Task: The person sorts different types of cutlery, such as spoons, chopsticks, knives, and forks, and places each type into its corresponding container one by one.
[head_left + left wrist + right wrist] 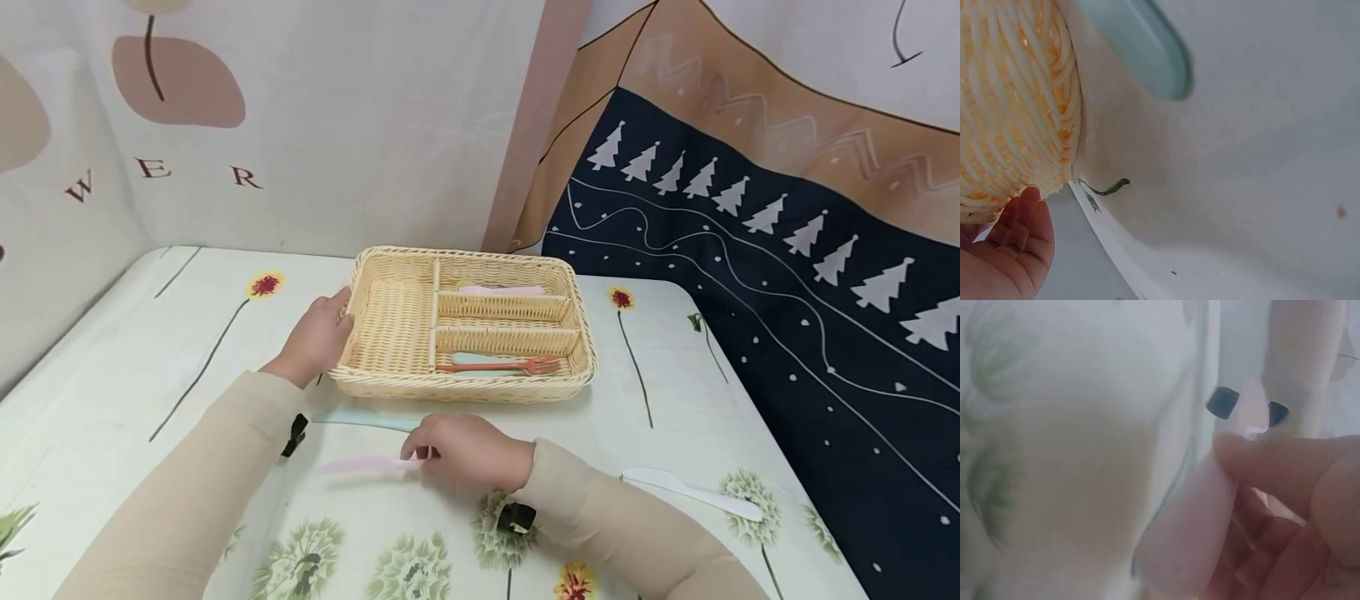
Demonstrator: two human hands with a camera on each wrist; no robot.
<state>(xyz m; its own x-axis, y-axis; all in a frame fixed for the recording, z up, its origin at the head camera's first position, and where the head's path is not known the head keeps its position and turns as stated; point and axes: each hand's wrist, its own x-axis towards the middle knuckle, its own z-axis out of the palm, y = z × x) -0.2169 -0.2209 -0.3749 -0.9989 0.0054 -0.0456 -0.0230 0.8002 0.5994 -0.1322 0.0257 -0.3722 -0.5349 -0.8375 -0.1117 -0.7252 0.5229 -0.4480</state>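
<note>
My left hand (315, 337) grips the left end of a woven basket (457, 388), thumb at its rim; the left wrist view shows the fingers (1034, 219) against the wicker. Just in front of the basket, my right hand (472, 450) pinches a pink plastic knife (360, 464) between thumb and fingers, its handle (1185, 544) showing close up in the right wrist view. A light blue utensil (367, 417) lies on the table between basket and pink knife, one end hidden behind the right hand. An orange fork (540, 366) lies over light blue pieces (468, 358) in the basket's front compartment.
A pink utensil (517, 291) lies in the basket's back right compartment. On the table to the right is a white knife (693, 493), near my right forearm. The flowered tablecloth (187, 333) meets curtains behind and at the right.
</note>
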